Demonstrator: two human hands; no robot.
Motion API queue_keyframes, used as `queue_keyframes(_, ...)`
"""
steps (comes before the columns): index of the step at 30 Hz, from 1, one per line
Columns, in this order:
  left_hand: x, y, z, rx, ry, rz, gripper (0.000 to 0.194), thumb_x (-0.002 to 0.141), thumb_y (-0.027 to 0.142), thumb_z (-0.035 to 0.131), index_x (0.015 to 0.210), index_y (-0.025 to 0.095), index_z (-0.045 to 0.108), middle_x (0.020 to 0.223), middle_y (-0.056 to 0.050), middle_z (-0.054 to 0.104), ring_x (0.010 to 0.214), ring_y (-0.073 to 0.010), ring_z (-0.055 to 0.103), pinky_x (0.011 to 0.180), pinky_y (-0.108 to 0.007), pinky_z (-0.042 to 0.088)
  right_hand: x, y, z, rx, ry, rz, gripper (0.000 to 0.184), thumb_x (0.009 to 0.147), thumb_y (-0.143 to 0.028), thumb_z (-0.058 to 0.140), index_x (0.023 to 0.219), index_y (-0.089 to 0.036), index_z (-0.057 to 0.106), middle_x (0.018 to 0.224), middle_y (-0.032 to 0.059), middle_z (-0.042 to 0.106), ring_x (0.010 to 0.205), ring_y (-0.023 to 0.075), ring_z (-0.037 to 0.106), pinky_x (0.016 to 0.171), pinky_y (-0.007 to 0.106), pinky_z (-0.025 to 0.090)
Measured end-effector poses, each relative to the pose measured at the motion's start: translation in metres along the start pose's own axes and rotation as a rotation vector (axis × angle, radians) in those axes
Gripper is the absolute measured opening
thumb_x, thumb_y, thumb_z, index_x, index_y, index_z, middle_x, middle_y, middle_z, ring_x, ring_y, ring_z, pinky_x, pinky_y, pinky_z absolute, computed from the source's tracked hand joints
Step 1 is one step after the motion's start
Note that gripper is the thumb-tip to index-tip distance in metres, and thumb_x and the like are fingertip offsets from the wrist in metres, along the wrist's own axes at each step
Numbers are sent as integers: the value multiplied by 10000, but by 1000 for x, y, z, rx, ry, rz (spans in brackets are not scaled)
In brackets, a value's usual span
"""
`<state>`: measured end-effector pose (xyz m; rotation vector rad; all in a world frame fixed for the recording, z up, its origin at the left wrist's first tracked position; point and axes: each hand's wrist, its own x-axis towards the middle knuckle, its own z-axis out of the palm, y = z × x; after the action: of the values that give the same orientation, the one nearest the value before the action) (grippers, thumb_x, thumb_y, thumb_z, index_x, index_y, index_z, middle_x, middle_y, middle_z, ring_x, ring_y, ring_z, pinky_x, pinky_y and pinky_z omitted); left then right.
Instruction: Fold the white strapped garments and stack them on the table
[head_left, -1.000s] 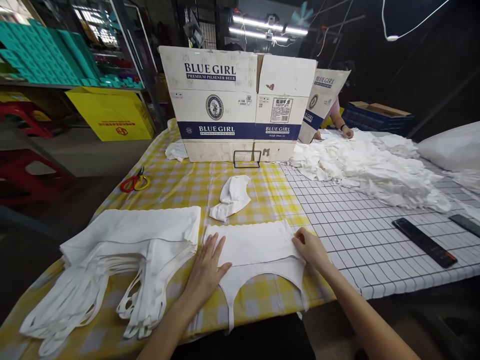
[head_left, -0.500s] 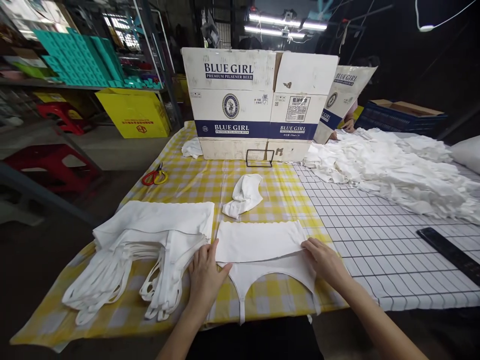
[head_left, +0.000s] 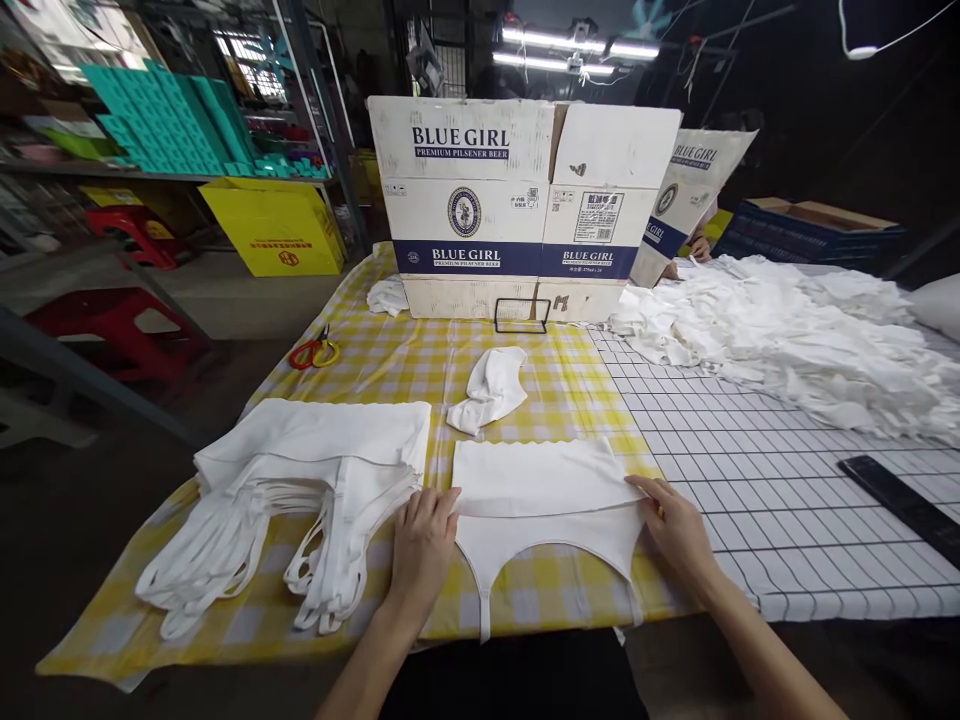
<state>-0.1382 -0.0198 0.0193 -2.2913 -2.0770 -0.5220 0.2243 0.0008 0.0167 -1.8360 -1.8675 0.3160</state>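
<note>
A white camisole lies in front of me, its wavy-edged body folded over and its thin straps pointing towards me. My left hand has its fingers closed on the left side edge, at the fold. At the right side edge, the thumb and fingers of my right hand pinch the fabric. Just left of my left hand is a stack of white camisoles, straps hanging loosely towards me. Beyond the camisole sits a crumpled white piece of fabric.
Scissors with red and yellow handles lie back left on the checked cloth. A large carton stands behind a wire stand. To the right are a white fabric heap, a long black object and another person's hand.
Both hands have shifted right, and the camisole between them has slid a little to the right, away from the stack. My view has also turned slightly.
</note>
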Motion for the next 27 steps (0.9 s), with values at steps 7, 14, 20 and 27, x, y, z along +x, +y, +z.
queue_keyframes(7, 4, -16, -1, -166, -93, 38, 295, 865, 173, 395, 1056, 234, 611, 962, -61, 629, 924, -206, 543, 805, -353, 388, 0, -4, -7, 3, -50, -36, 354, 848, -244, 354, 1103, -269, 597, 914, 38, 571, 737, 184, 574, 685, 311, 457)
queue_keyframes(14, 13, -23, -10, -268, -190, -39, 218, 851, 278, 424, 925, 220, 621, 930, -30, 634, 878, -182, 574, 790, -303, 415, 7, 0, -22, 83, -188, -30, 315, 809, -283, 423, 1080, -255, 581, 1077, 62, 548, 949, 216, 558, 787, 340, 458)
queue_keyframes(20, 46, -10, -1, -115, -134, -256, 240, 855, 283, 418, 1013, 152, 543, 930, -94, 625, 841, -205, 594, 685, -277, 412, 48, -21, -4, 0, 27, 299, 339, 816, -495, 387, 754, -222, 577, 763, 48, 616, 665, 191, 554, 566, 294, 383)
queue_keyframes(27, 74, 0, 1, -151, -280, -328, 143, 762, 287, 535, 684, 168, 524, 721, -67, 613, 669, -192, 568, 555, -260, 317, 89, -40, 11, 140, -108, 230, 295, 747, -442, 507, 573, -206, 483, 575, 5, 540, 564, 159, 493, 512, 258, 327)
